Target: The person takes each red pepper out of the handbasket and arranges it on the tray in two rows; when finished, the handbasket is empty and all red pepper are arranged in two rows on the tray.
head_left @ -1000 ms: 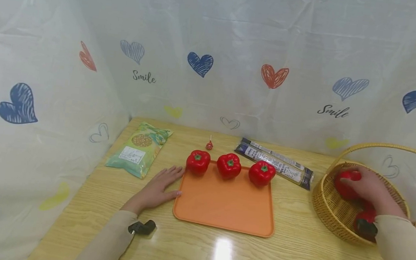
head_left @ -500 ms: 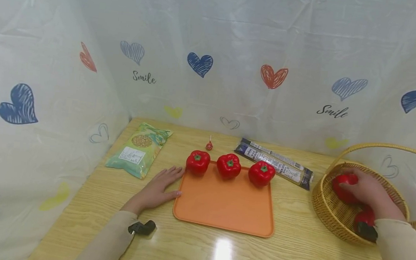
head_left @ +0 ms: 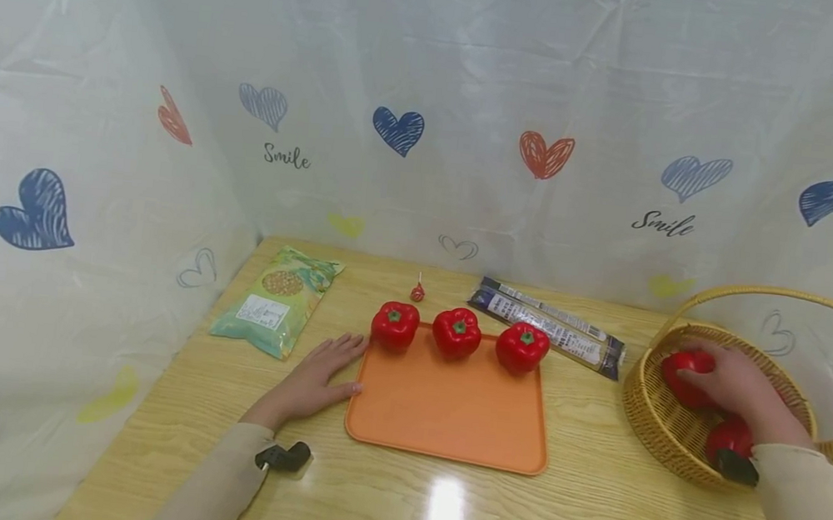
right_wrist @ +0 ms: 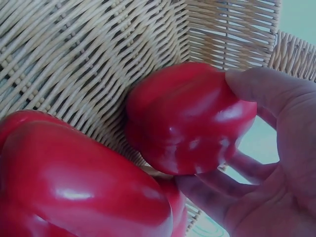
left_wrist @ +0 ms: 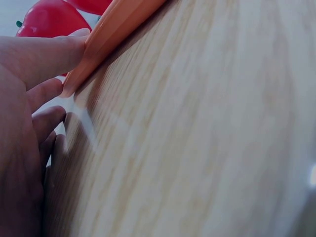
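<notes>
In the wicker basket [head_left: 652, 429] at the right, my right hand [head_left: 739, 387] grips a red bell pepper [right_wrist: 190, 118], thumb on one side and fingers curled beneath it. Another red bell pepper [right_wrist: 79, 182] lies beside it in the basket; part of a further red surface shows behind. My left hand [head_left: 310, 380] rests flat on the table at the left edge of an orange tray [head_left: 447, 414], its thumb [left_wrist: 59, 54] touching the rim. Three red bell peppers, left [head_left: 395, 326], middle [head_left: 457, 333] and right [head_left: 522, 348], stand in a row along the tray's far edge.
A green-yellow bag of grain-like food [head_left: 277, 301] lies at the far left. Behind the peppers is a small red lollipop [head_left: 417, 292]. Long dark packets [head_left: 549, 327] lie between tray and basket. The basket's tall handle [head_left: 782, 293] arches up, and a printed curtain [head_left: 468, 198] hangs behind.
My right hand and the pepper it grips have shifted slightly left within the basket. The left hand, tray and its three peppers stay in place.
</notes>
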The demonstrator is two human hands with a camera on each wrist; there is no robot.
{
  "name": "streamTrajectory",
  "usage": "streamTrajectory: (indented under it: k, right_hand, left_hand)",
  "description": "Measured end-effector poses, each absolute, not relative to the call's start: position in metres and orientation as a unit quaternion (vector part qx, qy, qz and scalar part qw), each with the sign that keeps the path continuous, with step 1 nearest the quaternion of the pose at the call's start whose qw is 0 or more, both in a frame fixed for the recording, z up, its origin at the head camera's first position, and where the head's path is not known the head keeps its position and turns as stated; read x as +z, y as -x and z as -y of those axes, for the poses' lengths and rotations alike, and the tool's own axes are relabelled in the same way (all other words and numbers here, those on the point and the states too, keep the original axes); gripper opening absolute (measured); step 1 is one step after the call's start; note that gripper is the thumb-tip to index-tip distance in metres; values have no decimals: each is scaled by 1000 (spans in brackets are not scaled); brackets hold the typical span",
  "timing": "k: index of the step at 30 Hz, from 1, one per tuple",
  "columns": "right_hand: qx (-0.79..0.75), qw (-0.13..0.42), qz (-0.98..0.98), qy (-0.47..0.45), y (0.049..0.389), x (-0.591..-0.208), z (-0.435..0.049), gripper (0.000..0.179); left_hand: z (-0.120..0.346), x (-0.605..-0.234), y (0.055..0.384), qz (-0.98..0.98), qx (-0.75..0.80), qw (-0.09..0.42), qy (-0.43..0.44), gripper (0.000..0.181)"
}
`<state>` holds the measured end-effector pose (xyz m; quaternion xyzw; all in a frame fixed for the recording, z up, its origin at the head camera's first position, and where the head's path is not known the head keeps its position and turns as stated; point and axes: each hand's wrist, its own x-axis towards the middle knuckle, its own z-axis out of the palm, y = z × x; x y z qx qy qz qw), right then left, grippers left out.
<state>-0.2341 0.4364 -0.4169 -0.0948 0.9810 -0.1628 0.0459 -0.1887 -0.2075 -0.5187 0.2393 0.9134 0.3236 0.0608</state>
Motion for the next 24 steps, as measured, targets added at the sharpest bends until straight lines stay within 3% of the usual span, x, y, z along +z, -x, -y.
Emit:
streamTrajectory:
  k: [24]
  right_hand:
    - [-178,25,-981,74,220,-416,-442,47]
  left_hand:
    - [208,-520,189,-910,329,56,-247,75]
